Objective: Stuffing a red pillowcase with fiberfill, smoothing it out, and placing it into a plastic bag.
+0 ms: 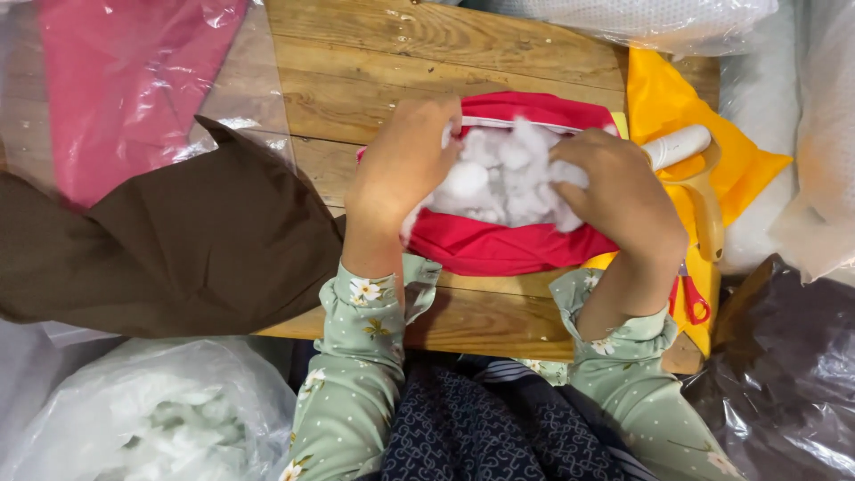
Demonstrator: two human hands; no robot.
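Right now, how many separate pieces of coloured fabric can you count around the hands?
4: red cover under both hands, brown cloth at left, pink fabric top left in plastic, yellow fabric at right. Others may be hidden.

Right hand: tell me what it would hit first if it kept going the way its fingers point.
The right hand points left into the red fabric cover, fingers already in the white fibre stuffing. Pushing on, it would likely meet more stuffing, then the left hand at the opposite end; depth inside is unclear.

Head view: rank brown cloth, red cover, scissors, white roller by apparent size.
1. brown cloth, largest by far
2. red cover, partly hidden by stuffing and both hands
3. white roller
4. scissors, mostly hidden by the right arm, so its order against the roller is unsure
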